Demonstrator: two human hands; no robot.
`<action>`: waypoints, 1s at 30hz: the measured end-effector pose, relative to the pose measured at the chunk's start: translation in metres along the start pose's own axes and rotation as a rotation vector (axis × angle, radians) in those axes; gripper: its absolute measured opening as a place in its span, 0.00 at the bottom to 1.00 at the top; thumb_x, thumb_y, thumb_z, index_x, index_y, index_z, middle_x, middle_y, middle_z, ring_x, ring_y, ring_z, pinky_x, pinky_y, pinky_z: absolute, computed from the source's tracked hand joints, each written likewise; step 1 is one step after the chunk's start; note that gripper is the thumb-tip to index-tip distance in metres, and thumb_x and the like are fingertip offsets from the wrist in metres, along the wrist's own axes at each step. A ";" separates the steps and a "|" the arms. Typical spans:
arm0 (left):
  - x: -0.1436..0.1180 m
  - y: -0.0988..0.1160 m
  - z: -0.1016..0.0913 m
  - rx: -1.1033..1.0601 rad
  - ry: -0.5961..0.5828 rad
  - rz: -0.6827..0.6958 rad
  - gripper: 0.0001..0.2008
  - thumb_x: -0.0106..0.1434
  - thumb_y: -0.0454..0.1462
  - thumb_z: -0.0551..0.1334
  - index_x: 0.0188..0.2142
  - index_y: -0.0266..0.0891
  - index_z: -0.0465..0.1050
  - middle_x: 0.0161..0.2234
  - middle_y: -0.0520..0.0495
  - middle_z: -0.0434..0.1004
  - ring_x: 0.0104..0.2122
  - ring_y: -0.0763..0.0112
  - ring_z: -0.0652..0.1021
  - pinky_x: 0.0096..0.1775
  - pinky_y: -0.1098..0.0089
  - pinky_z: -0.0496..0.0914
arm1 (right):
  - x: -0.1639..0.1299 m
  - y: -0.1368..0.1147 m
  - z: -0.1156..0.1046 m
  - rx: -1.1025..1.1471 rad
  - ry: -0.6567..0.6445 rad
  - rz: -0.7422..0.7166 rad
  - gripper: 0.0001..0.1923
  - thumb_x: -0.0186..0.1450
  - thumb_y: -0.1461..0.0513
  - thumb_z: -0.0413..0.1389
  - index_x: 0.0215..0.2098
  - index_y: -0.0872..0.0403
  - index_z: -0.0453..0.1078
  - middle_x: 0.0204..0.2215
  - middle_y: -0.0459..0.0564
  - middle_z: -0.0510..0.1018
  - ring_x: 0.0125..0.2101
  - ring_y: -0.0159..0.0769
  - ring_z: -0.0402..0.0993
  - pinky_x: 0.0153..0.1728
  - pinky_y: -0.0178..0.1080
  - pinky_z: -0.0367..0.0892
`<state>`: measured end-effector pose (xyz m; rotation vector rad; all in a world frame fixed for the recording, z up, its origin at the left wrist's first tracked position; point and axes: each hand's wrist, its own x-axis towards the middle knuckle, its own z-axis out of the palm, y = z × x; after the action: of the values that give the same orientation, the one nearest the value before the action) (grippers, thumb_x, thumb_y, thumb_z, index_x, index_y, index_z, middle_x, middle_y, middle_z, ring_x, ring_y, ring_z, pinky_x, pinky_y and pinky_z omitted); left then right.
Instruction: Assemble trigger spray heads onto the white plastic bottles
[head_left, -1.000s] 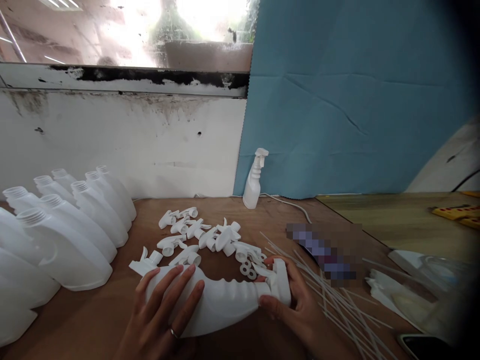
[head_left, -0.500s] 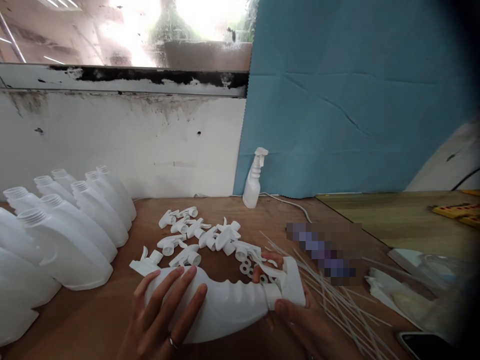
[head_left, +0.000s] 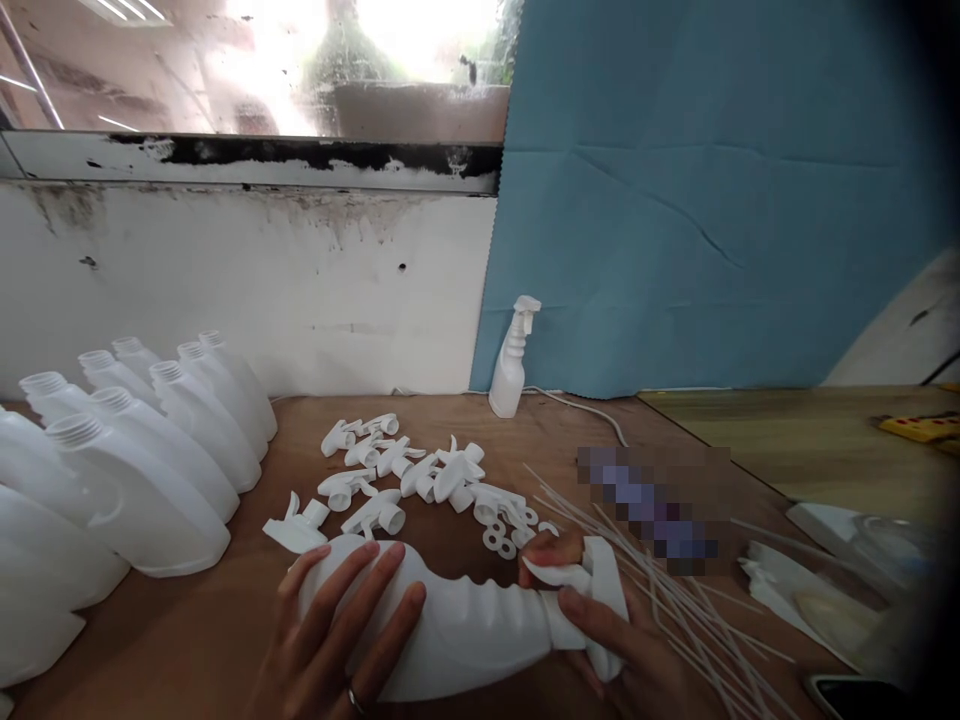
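Brown wooden surface runs below a stained white wall and a blue sheet. On it a white bottle lies on its side. The left hand rests flat on the bottle's body, fingers spread. The right hand is closed around the trigger spray head at the bottle's neck. Behind the bottle lie loose spray heads; to its left stand open bottles; to its right, thin dip tubes.

Two bare hands, no gloves, no sleeves in view. Left hand with a thin silver ring on one finger. Right hand without any ring showing.
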<state>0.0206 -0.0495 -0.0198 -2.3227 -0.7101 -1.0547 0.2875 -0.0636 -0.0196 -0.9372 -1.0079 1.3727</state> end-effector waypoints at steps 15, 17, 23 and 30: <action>-0.002 0.000 0.000 -0.030 -0.068 -0.015 0.18 0.68 0.37 0.55 0.55 0.33 0.69 0.59 0.31 0.64 0.56 0.43 0.67 0.53 0.41 0.59 | -0.002 -0.001 -0.004 0.026 0.082 0.017 0.18 0.56 0.54 0.66 0.42 0.51 0.72 0.34 0.52 0.79 0.17 0.27 0.64 0.14 0.29 0.56; -0.001 -0.002 -0.002 -0.028 -0.053 -0.016 0.18 0.65 0.37 0.59 0.55 0.36 0.69 0.60 0.32 0.62 0.57 0.44 0.67 0.55 0.41 0.58 | -0.001 -0.005 -0.003 0.036 0.062 0.017 0.19 0.55 0.54 0.66 0.43 0.52 0.73 0.33 0.53 0.79 0.17 0.28 0.63 0.14 0.29 0.56; -0.002 -0.011 -0.016 -0.129 -0.011 -0.241 0.33 0.63 0.45 0.63 0.64 0.40 0.55 0.63 0.31 0.56 0.60 0.42 0.62 0.56 0.41 0.60 | 0.003 -0.027 -0.018 0.156 0.153 -0.023 0.21 0.52 0.56 0.68 0.43 0.50 0.75 0.31 0.52 0.78 0.31 0.42 0.72 0.27 0.36 0.69; -0.015 -0.009 -0.007 -0.356 -0.029 -0.522 0.27 0.64 0.39 0.64 0.59 0.33 0.59 0.49 0.40 0.74 0.46 0.67 0.77 0.45 0.74 0.74 | 0.020 -0.032 -0.016 0.354 0.174 -0.088 0.21 0.53 0.59 0.70 0.44 0.45 0.72 0.39 0.46 0.77 0.31 0.36 0.70 0.33 0.36 0.71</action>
<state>0.0030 -0.0511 -0.0259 -2.5131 -1.2762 -1.4737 0.3118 -0.0432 0.0061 -0.7228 -0.6408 1.3167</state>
